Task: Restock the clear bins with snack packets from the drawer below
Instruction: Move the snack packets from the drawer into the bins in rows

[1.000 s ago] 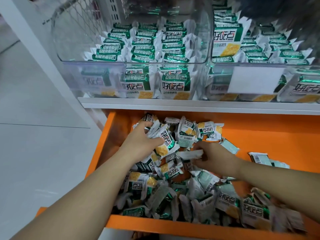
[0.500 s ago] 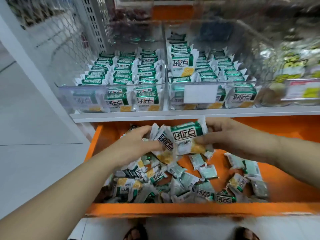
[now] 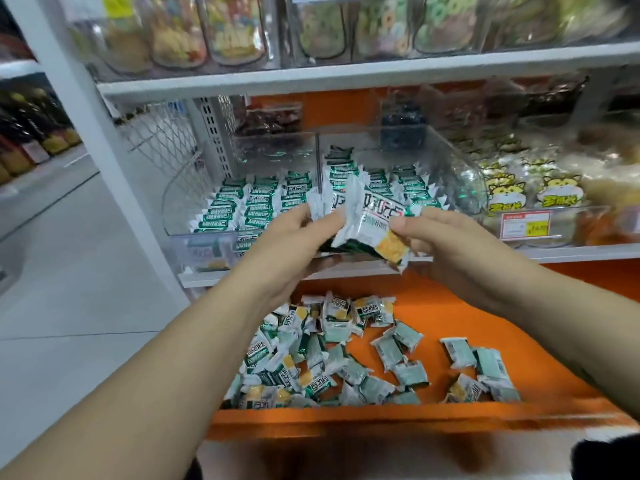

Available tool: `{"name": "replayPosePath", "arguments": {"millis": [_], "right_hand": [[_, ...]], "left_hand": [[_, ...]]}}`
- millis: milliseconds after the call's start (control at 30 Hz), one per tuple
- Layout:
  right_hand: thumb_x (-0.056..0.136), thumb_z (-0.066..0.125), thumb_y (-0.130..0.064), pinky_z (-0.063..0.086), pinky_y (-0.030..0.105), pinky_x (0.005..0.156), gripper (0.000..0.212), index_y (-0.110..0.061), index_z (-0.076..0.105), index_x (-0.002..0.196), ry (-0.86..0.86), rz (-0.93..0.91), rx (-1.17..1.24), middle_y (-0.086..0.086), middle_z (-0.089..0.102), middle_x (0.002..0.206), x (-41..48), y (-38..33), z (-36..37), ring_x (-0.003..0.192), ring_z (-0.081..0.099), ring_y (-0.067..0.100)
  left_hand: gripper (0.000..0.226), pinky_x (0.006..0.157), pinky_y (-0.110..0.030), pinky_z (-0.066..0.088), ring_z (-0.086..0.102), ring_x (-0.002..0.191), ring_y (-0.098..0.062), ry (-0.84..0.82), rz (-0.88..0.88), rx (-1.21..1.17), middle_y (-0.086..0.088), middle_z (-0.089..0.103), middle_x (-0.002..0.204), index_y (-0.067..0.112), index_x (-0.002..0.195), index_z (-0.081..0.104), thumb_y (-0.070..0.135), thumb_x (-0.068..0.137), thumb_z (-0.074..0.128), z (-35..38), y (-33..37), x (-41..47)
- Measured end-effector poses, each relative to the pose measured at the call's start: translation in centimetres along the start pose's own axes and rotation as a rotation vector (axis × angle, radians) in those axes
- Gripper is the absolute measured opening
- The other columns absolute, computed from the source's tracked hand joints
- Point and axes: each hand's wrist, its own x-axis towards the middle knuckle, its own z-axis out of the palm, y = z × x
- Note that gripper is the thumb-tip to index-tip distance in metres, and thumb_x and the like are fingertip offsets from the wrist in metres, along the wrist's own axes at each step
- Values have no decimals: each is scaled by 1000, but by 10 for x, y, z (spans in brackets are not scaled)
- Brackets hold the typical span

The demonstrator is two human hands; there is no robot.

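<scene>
Shop shelving fills my view, with clear bins (image 3: 207,233) of green packets on the shelf (image 3: 571,252). My left hand (image 3: 287,244) and right hand (image 3: 446,244) together clasp a bunch of packets (image 3: 367,223) just before the bins, above the orange drawer (image 3: 450,306) where loose packets (image 3: 329,362) lie.

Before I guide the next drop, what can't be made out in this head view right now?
- How many packets are in the bundle between the left hand and right hand: they overlap and the fingers cover them.
- The fronts of the two clear bins: the hands and bundle block them.
- The price label: too small and blurred to read.
- The orange drawer front edge: motion blurred.
- The top shelf jars: blurred, cut by the top edge.
</scene>
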Motion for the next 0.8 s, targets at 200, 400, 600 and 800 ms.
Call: {"name": "replayPosePath", "arguments": {"millis": [200, 400, 600, 800], "right_hand": [[82, 70, -23, 45, 50, 97, 24, -21, 53, 65, -28, 17, 105, -8, 58, 69, 4, -9, -3, 90, 47, 21], [65, 74, -19, 49, 33, 87, 58, -19, 51, 119, -40, 44, 94, 3, 71, 96, 2, -1, -5, 91, 66, 20], [66, 70, -11, 54, 22, 84, 64, -21, 51, 126, -198, 41, 79, -4, 72, 108, 13, 1, -5, 99, 67, 12], [60, 86, -12, 54, 33, 85, 62, -20, 57, 113, -136, -63, -124, 3, 73, 93, 48, -14, -13, 88, 67, 21]], "left_hand": [[83, 102, -46, 43, 55, 116, -11, 38, 89, 87, 18, 61, 119, 36, 114, 60, 90, 51, 59, 11, 3, -7], [97, 106, -49, 39, 50, 125, -14, -15, 126, 198, 15, 54, 131, 31, 134, 49, 81, 54, 69, 6, -13, -12], [48, 87, -26, 48, 64, 98, -2, -154, 149, 202, 16, 69, 106, 39, 111, 59, 62, 70, 67, 0, -18, -5], [74, 97, -26, 48, 57, 107, 4, 14, 203, 314, 17, 60, 119, 31, 133, 50, 65, 68, 61, -9, -13, 11]]}}
